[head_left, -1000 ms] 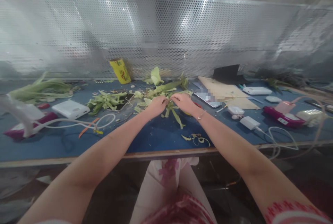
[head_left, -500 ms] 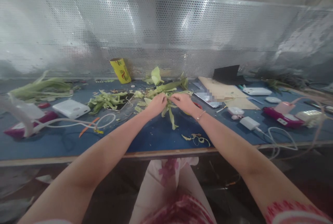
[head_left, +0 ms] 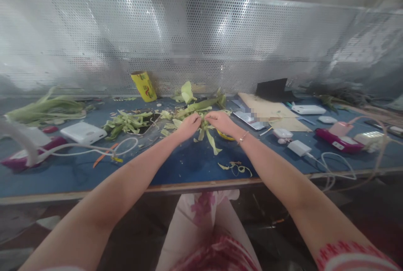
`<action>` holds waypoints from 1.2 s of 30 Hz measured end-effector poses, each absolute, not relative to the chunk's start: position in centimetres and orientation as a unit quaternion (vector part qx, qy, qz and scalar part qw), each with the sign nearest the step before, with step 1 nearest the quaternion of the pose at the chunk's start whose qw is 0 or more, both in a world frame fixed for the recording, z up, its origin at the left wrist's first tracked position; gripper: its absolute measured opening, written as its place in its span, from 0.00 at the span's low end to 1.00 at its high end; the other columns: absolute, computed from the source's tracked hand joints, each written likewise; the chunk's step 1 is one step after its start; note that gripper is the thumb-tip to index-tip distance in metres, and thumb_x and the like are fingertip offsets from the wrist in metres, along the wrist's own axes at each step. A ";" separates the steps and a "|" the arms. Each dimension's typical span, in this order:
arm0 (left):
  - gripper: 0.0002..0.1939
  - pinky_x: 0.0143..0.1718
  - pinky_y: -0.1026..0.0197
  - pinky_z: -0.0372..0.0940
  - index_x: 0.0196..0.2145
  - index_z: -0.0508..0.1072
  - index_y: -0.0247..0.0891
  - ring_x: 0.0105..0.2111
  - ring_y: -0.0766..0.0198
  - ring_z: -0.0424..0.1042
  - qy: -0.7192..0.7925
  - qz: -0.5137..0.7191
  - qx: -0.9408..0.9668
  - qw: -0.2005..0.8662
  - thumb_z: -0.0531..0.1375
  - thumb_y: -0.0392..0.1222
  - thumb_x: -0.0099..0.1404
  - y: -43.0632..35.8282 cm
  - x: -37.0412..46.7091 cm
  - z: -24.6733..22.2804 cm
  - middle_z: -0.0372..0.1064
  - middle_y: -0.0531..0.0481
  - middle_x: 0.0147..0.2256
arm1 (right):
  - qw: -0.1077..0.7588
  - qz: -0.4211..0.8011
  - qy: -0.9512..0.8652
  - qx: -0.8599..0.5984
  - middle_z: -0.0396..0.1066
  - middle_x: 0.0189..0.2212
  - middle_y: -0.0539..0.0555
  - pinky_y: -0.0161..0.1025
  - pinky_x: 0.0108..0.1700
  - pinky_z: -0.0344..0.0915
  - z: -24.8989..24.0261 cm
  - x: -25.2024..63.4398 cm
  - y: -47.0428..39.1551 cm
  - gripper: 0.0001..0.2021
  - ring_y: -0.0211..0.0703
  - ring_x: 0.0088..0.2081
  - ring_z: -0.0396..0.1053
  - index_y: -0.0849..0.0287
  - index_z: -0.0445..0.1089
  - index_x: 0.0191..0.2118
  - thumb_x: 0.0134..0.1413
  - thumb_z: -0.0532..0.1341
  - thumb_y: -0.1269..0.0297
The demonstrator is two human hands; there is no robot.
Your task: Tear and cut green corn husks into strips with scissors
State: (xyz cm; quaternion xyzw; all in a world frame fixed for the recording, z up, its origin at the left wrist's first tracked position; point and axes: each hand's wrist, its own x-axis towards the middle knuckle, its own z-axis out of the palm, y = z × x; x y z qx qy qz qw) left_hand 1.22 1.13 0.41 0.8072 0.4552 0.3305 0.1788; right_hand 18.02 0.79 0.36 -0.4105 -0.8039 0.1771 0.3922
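My left hand (head_left: 189,124) and my right hand (head_left: 220,121) meet close together above the middle of the table. The fingers of both are closed in a pinch on pale green leaf strips that look like corn husk. Loose ends of the husk strips (head_left: 213,142) hang toward me below the fingers; the pinched part is mostly hidden. Just behind lies a longer green husk piece (head_left: 201,105), with an upright pale leaf (head_left: 187,92) beside it. Under my right wrist, a yellow curved rim (head_left: 226,136) shows in part.
Left of my hands is a heap of cut strips (head_left: 127,123), with a white box-shaped device (head_left: 83,132) and a yellow tube (head_left: 144,86) near it. A phone (head_left: 249,120), brown card (head_left: 267,111), white charger (head_left: 299,148) and purple power strip (head_left: 338,142) sit to the right.
The hanging strip ends have shifted slightly right, and the yellow rim shows more under my right wrist. Both hands keep nearly the same pinch; the whole view has shifted a little.
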 end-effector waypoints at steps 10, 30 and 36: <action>0.11 0.28 0.62 0.52 0.21 0.53 0.39 0.24 0.67 0.56 0.420 0.300 0.848 0.119 0.47 0.35 0.61 0.5 1.0 1.1 0.53 0.54 0.21 | 0.339 0.168 -0.837 -0.395 0.74 0.33 0.53 0.36 0.38 0.61 0.3 19.1 1.2 0.13 0.40 0.33 0.68 0.61 0.74 0.36 0.53 0.54 0.64; 0.11 0.32 0.61 0.56 0.23 0.56 0.40 0.27 0.65 0.60 0.390 0.273 0.874 0.100 0.46 0.37 0.64 0.4 0.6 1.0 0.56 0.53 0.24 | 0.306 0.252 -0.841 -0.367 0.72 0.28 0.52 0.35 0.33 0.58 0.9 19.8 0.4 0.11 0.38 0.29 0.65 0.62 0.74 0.35 0.51 0.57 0.62; 0.10 0.33 0.59 0.55 0.25 0.57 0.40 0.28 0.62 0.60 0.380 0.248 0.891 0.033 0.45 0.37 0.64 0.6 0.6 0.3 0.58 0.50 0.25 | 0.294 0.161 -0.868 -0.367 0.65 0.25 0.51 0.35 0.32 0.55 -0.1 18.6 0.4 0.10 0.37 0.27 0.60 0.63 0.67 0.29 0.54 0.52 0.65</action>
